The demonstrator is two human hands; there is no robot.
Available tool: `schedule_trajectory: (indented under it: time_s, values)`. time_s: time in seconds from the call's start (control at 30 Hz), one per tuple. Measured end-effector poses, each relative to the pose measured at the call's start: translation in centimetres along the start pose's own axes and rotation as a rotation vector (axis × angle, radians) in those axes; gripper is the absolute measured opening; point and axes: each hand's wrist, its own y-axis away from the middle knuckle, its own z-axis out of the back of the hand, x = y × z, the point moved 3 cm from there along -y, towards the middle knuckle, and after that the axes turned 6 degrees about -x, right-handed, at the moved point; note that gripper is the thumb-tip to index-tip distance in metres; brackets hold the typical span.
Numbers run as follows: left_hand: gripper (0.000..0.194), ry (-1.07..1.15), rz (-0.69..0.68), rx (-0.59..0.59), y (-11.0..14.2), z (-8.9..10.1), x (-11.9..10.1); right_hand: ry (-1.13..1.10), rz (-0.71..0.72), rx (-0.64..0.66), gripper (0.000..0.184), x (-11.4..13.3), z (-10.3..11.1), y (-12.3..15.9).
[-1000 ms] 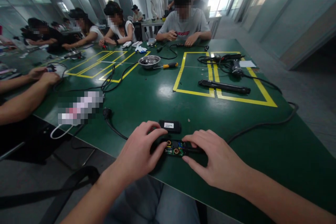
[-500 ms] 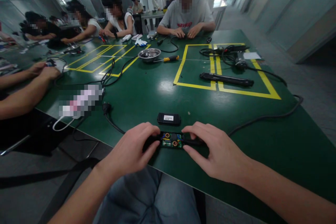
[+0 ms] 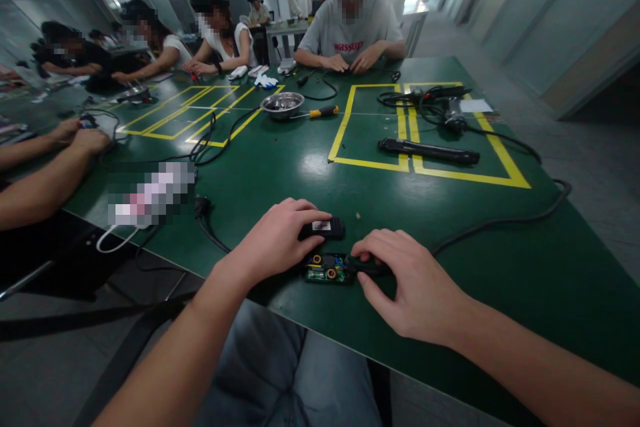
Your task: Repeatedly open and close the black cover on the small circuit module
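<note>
My left hand [image 3: 283,237] is closed around the left end of a black plastic cover [image 3: 336,228] with a white label. Just below the cover lies an open black case with a green circuit board [image 3: 327,269], showing two copper coils and blue and yellow wires. My right hand [image 3: 403,280] grips the right end of this case, index finger and thumb on opposite sides, where a black cable leaves it. The left end of the case is partly behind my left hand.
Left on the green table are a black plug [image 3: 202,205] and a blurred white power strip [image 3: 155,193]. Beyond stand a metal bowl [image 3: 283,105], a yellow-black screwdriver [image 3: 323,111], a black bar-shaped part [image 3: 429,151] and cabled tools [image 3: 453,117]. Several people sit around.
My left hand has left the left end of the case, moved up and taken hold of the cover. My right hand stays at the right end of the case.
</note>
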Motion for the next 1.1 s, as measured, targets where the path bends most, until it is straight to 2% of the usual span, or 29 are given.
schedule_trajectory:
  time_s: [0.17,0.27,0.37,0.53,0.6,0.73,0.87,0.97,1.03,1.1]
  values:
    - [0.040,0.176,-0.041,-0.066,2.8,1.1,-1.4,-0.019,-0.039,-0.017,0.022,0.1,0.0,0.1]
    - [0.039,0.222,-0.079,-0.003,4.6,0.6,-2.1,-0.030,-0.056,-0.029,0.023,0.1,-0.2,0.3]
    - [0.040,0.215,-0.091,0.000,5.1,-0.3,-1.9,-0.027,-0.064,-0.005,0.023,0.1,-0.2,0.3]
    - [0.038,0.193,-0.103,0.029,4.6,0.0,-1.8,-0.027,-0.070,0.059,0.021,0.4,0.0,0.0]
    - [0.031,0.211,-0.071,0.024,3.9,0.4,-1.7,-0.031,-0.082,0.055,0.022,0.4,0.1,0.0]
    - [0.014,0.161,0.067,-0.167,1.5,0.4,-0.6,-0.020,-0.116,0.048,0.021,0.1,-0.2,0.1]
    - [0.011,0.089,0.069,-0.082,0.2,-0.9,0.3,-0.003,-0.101,0.048,0.021,0.0,-0.6,0.2]
    - [0.004,0.089,0.023,-0.120,1.4,-0.3,0.1,0.002,-0.065,0.052,0.024,0.0,-0.8,0.3]
    - [0.009,0.091,0.003,-0.191,3.1,0.6,-0.3,0.001,-0.049,0.058,0.023,0.0,-0.9,0.3]
    - [0.013,0.120,0.032,-0.189,4.9,1.1,-0.5,-0.002,-0.042,0.070,0.022,0.0,-0.9,0.4]
